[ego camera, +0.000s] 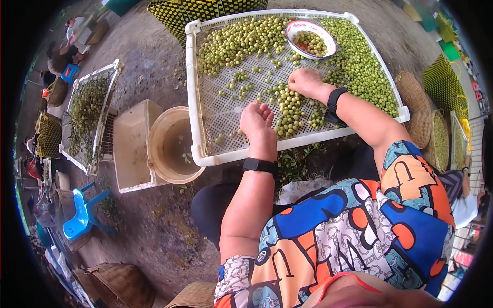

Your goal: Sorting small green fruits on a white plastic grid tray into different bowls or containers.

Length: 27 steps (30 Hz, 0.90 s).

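Note:
A white perforated plastic tray [358,17] lies before me, bearing many small round green fruits [356,69] on its right and larger yellow-green fruits [246,38] at its upper left. My left hand [257,118] hovers over the near part of the tray with curled fingers; whether it holds a fruit is hidden. Right of it, my right hand [306,82] is bent downward at the upper end of a pile of larger fruits [289,104], its fingertips mostly out of sight. An enamel bowl [331,44] with a red-patterned rim holds fruits behind my right hand.
Left of the tray stand a round plastic tub [154,154] with murky water and a rectangular container [129,154]. A blue plastic chair [79,215] is further left, past bare ground. Woven baskets [412,104] stand at the right. Other people sit at both edges of the view.

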### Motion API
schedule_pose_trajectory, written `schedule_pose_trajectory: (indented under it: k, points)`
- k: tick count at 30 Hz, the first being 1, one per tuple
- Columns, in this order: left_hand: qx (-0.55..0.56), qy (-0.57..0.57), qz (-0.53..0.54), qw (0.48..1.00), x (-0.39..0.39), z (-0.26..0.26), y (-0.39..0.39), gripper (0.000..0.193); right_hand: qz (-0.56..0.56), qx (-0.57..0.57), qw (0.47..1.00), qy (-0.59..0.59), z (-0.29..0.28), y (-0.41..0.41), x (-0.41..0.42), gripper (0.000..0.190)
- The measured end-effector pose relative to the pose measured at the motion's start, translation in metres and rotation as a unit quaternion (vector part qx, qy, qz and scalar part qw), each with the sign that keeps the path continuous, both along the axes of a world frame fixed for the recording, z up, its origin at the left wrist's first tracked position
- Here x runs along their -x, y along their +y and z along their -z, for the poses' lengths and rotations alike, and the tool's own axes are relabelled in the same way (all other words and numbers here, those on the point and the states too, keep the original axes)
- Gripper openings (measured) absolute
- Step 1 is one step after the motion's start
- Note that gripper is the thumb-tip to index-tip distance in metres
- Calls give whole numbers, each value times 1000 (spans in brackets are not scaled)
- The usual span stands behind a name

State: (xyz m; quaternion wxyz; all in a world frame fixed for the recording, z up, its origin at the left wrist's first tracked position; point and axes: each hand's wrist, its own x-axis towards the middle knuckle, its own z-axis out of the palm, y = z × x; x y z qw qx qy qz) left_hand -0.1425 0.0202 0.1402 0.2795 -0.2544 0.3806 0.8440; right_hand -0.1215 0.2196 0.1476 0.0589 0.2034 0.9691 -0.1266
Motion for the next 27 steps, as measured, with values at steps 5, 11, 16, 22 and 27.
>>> schedule_pose_trajectory:
  k: [5,11,16,22,27]
  points:
    - [-1,-1,-2,1000,1,0,1,9,0,-42,999,22,4,6,-4,17]
    - [5,-1,-10,1000,1,-1,-2,9,36,101,985,135,2,0,-5,20]
    - [11,-1,-4,1000,2,-2,-3,10,-105,5,988,115,13,-19,4,17]
    - [8,13,2,1000,2,-2,-4,15,-96,9,989,116,24,-15,8,12]
    - [10,11,-5,1000,1,-3,-8,17,55,142,975,163,5,-15,-6,22]
